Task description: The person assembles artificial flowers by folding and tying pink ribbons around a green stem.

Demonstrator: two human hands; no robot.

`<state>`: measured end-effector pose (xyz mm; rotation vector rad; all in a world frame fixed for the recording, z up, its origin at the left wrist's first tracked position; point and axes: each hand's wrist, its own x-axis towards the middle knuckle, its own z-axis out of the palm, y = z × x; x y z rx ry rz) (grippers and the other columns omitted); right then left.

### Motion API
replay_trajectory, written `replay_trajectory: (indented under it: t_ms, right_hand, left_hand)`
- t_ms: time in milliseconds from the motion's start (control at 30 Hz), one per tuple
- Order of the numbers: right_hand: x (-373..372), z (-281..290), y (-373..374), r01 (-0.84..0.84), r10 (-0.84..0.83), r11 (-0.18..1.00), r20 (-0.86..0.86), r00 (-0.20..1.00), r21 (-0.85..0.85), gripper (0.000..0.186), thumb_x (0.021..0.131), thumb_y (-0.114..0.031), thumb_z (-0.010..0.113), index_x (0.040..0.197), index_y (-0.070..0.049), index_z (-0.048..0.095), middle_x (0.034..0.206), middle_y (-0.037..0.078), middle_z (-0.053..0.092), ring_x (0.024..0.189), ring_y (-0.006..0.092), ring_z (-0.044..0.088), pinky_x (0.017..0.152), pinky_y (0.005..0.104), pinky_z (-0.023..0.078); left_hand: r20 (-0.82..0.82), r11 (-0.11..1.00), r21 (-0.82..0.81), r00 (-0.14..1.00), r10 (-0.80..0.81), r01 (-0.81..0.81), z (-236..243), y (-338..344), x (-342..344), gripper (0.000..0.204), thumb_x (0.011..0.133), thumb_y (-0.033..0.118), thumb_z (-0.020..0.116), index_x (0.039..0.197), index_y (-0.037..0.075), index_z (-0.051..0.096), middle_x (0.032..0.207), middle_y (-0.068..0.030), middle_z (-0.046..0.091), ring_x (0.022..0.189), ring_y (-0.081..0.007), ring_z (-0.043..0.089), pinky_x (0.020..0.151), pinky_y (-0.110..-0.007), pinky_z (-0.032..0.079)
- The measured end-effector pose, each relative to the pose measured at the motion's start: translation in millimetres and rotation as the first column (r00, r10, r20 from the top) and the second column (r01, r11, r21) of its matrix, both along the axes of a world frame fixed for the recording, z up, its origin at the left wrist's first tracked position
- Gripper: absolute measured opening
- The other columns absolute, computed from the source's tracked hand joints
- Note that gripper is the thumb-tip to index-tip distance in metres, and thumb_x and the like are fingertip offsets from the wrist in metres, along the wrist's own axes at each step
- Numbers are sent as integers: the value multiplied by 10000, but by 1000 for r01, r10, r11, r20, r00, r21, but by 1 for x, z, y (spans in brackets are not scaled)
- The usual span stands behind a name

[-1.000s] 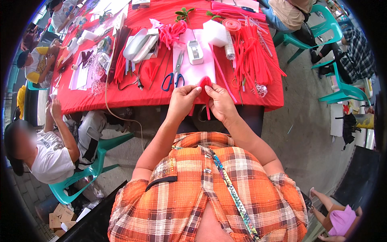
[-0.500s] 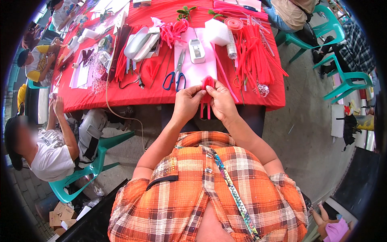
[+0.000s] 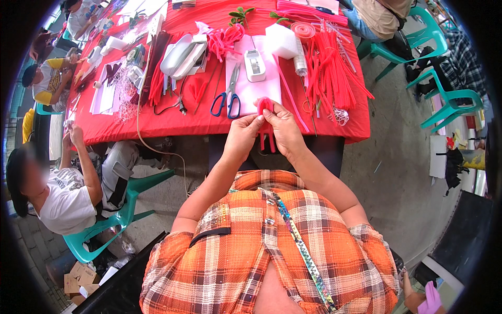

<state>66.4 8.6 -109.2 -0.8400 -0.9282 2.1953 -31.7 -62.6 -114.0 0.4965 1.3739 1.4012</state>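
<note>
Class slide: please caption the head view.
Left hand and right hand hold a looped red piece near blue-handled scissors and a red tablecloth.

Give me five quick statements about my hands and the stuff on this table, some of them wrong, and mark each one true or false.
1. The left hand and the right hand are both on a folded red strip. True.
2. Scissors with blue handles lie on the table. True.
3. The scissors point toward the hands. False: they point away from them.
4. A white block sits beside a pink coil. True.
5. The tablecloth under the white block is green. False: it is a red cloth.
</note>
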Motion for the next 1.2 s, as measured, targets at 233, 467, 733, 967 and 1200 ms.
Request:
replay_trajectory:
  t_ms: [233, 467, 733, 967, 1200]
  right_hand:
    - [-1, -3, -3, -79, 70, 974, 50, 996, 214, 379, 933, -116, 475, 1295, -13, 431, 1193, 70, 540, 1060, 108, 501, 921, 244, 394]
    - [-9, -6, -18, -81, 54, 970, 124, 991, 230, 405, 968, -238, 417, 1317, -34, 404, 1228, 64, 488, 1117, 113, 445, 960, 257, 349]
    - [-6, -6, -15, -191, 189, 981, -67, 980, -31, 271, 964, -219, 414, 1135, -45, 534, 1007, 20, 556, 919, 99, 525, 863, 251, 406]
    - [-4, 2, -16, -145, 138, 980, -62, 988, -133, 247, 958, -213, 429, 1112, -47, 529, 980, 27, 557, 899, 108, 528, 837, 245, 425]
    - [-6, 1, -18, -98, 97, 995, 41, 994, 8, 261, 957, -210, 435, 1124, -32, 529, 987, 36, 567, 906, 109, 528, 834, 255, 429]
  left_hand:
    - [299, 993, 63, 951, 72, -95, 3, -1, -3, 219, 889, 151, 567, 982, -41, 619, 848, -57, 647, 725, -76, 585, 660, -209, 462]
    - [258, 988, 86, 961, 102, -128, -5, -4, 1, 214, 901, 159, 550, 937, -38, 622, 827, -41, 640, 709, -65, 568, 646, -210, 453]
    - [-24, 994, 96, 998, 58, -55, -5, -9, 2, 247, 928, 163, 489, 984, -53, 595, 779, -16, 607, 678, -52, 524, 629, -205, 433]
    - [-189, 985, 41, 969, -159, 170, 6, -17, -10, 256, 902, 178, 530, 1022, -45, 572, 815, -23, 612, 709, -66, 536, 626, -237, 452]
    - [-302, 957, -103, 908, -289, 270, 20, -16, -8, 226, 868, 148, 584, 997, -36, 606, 849, -20, 635, 749, -80, 565, 699, -253, 458]
